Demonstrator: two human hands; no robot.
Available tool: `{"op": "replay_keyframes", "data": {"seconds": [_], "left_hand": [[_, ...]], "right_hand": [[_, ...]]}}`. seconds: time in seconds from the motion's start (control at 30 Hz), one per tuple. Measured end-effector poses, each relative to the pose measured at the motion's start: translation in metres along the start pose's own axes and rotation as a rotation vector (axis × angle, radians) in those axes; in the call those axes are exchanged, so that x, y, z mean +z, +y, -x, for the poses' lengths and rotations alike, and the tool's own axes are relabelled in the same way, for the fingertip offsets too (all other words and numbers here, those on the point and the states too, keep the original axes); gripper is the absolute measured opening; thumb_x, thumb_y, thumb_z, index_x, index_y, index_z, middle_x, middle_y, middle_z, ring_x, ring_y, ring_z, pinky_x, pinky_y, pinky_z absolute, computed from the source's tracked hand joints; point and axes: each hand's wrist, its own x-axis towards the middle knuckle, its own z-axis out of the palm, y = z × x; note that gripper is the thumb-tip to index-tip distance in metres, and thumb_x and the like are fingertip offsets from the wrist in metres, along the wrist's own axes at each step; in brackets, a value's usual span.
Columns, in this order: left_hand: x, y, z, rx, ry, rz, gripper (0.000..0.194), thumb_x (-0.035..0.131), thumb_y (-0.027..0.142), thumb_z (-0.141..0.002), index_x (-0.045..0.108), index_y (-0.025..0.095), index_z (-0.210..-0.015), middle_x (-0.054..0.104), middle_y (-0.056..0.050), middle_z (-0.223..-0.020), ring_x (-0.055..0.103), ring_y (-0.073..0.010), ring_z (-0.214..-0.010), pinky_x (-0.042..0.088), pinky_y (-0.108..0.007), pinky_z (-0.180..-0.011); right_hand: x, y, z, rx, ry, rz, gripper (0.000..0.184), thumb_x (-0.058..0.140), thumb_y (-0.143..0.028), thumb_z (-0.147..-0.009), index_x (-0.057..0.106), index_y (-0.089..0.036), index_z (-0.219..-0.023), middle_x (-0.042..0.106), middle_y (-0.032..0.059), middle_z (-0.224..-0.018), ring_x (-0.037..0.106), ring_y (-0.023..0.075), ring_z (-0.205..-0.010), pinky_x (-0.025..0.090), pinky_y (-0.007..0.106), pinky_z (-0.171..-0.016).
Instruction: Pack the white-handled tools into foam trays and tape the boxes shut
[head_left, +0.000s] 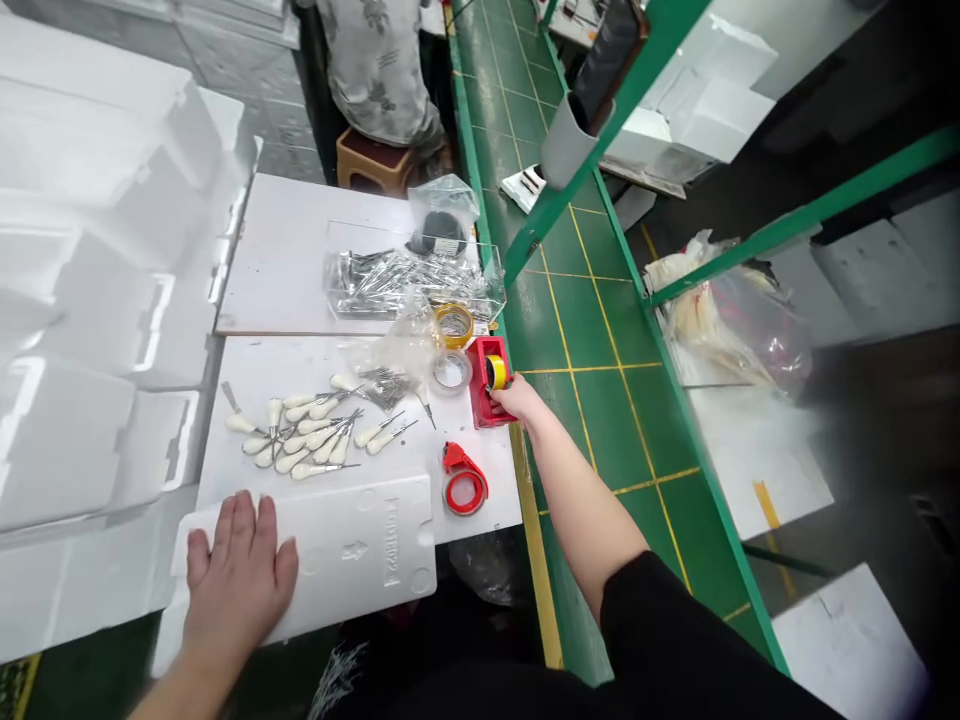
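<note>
Head view, from the left: the person's left hand (238,575) lies palm down on a white foam board (360,535), fingers lightly spread and the thumb held out to the right, closed on nothing. The board lies along the near edge of the table (491,515), its near right corner reaching past that edge. Its long axis runs left to right, the right end turned slightly away from the person. Raised lettering stands sideways near that end; which way the moulded arrow points is too faint to tell. The board should prove very light and stiff, smooth enough to slide, and easily dented or snapped, so a flat palm or a broad hold on its long edges would suit it best.

Beyond it lie white-handled tools (319,437), then a red tape cutter (454,458) to their right.

At the table's right edge, beside the green belt (600,400), sits a red tape dispenser (478,385) holding a yellow tape roll (496,372). Its long axis points away from the person, roughly along the belt; its cutting end cannot be made out. It looks rigid and fairly light, best held by its side walls. The right hand (515,398) reaches to its right side, thumb and forefinger near the roll; whether they are clamped on anything cannot be told.
</note>
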Motion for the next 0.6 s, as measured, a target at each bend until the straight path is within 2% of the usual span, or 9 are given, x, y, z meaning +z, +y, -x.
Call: {"op": "replay_keyframes", "data": {"seconds": [0.07, 0.17, 0.23, 0.3, 0.37, 0.43, 0.5, 0.6], "left_hand": [[-0.003, 0.000, -0.001, -0.047, -0.073, -0.042, 0.075, 0.032, 0.036, -0.098, 0.018, -0.001, -0.161, 0.018, -0.032, -0.166, 0.010, -0.0412, -0.158, 0.006, -0.065, -0.126], [-0.007, 0.004, -0.004, -0.076, -0.114, -0.062, 0.071, 0.028, 0.037, -0.099, 0.032, -0.008, -0.154, 0.023, -0.034, -0.164, 0.008, -0.0395, -0.159, 0.003, -0.060, -0.127], [-0.010, 0.007, -0.005, -0.067, -0.101, -0.060, 0.072, 0.028, 0.038, -0.099, 0.035, -0.010, -0.152, 0.024, -0.035, -0.163, 0.010, -0.0404, -0.159, 0.002, -0.060, -0.127], [-0.012, 0.011, -0.006, -0.059, -0.082, -0.061, 0.072, 0.029, 0.039, -0.099, 0.034, -0.009, -0.152, 0.025, -0.036, -0.162, 0.011, -0.0407, -0.158, 0.003, -0.060, -0.127], [-0.012, 0.013, -0.007, -0.064, -0.075, -0.062, 0.073, 0.029, 0.040, -0.099, 0.032, -0.007, -0.154, 0.024, -0.034, -0.163, 0.011, -0.0403, -0.158, 0.004, -0.060, -0.127], [-0.011, 0.013, -0.007, -0.081, -0.085, -0.056, 0.073, 0.029, 0.042, -0.099, 0.032, -0.006, -0.155, 0.023, -0.035, -0.163, 0.011, -0.0411, -0.158, 0.005, -0.062, -0.127], [-0.012, 0.011, -0.009, -0.105, -0.114, -0.029, 0.075, 0.029, 0.044, -0.099, 0.033, -0.007, -0.154, 0.024, -0.035, -0.163, 0.012, -0.0429, -0.158, 0.007, -0.064, -0.126], [-0.022, 0.005, -0.013, -0.166, -0.177, 0.099, 0.077, 0.033, 0.051, -0.098, 0.031, 0.001, -0.157, 0.021, -0.030, -0.166, 0.012, -0.0431, -0.158, 0.008, -0.066, -0.126]], "right_hand": [[-0.006, 0.001, 0.008, 0.067, -0.035, -0.047, 0.030, 0.072, -0.013, -0.081, 0.057, -0.012, -0.108, 0.069, 0.0016, -0.064, 0.063, 0.0147, -0.053, 0.052, 0.026, -0.054], [-0.027, 0.022, 0.050, 0.089, -0.054, -0.094, 0.040, 0.071, -0.011, -0.083, 0.052, -0.013, -0.119, 0.072, 0.0020, -0.069, 0.063, 0.0125, -0.051, 0.049, 0.022, -0.052], [-0.036, 0.048, 0.089, 0.120, -0.109, -0.116, 0.043, 0.072, -0.012, -0.083, 0.051, -0.014, -0.121, 0.075, 0.0031, -0.074, 0.066, 0.0125, -0.054, 0.051, 0.022, -0.054], [-0.034, 0.077, 0.121, 0.200, -0.180, -0.113, 0.035, 0.065, -0.016, -0.090, 0.050, -0.013, -0.121, 0.078, 0.0069, -0.083, 0.071, 0.0128, -0.062, 0.056, 0.022, -0.061], [-0.024, 0.100, 0.135, 0.254, -0.215, -0.059, 0.024, 0.056, -0.017, -0.096, 0.052, -0.012, -0.119, 0.079, 0.0107, -0.091, 0.074, 0.0130, -0.069, 0.058, 0.023, -0.066], [-0.013, 0.113, 0.126, 0.258, -0.221, 0.032, 0.015, 0.054, -0.015, -0.097, 0.057, -0.011, -0.111, 0.079, 0.0117, -0.093, 0.075, 0.0134, -0.073, 0.058, 0.022, -0.067], [-0.013, 0.117, 0.100, 0.237, -0.218, 0.135, 0.009, 0.057, -0.014, -0.094, 0.063, -0.012, -0.100, 0.078, 0.0103, -0.090, 0.075, 0.0144, -0.074, 0.057, 0.022, -0.066], [-0.036, 0.109, 0.051, 0.184, -0.166, 0.359, 0.004, 0.064, -0.013, -0.089, 0.068, -0.013, -0.089, 0.077, 0.0110, -0.090, 0.074, 0.0189, -0.082, 0.056, 0.026, -0.074]]}}
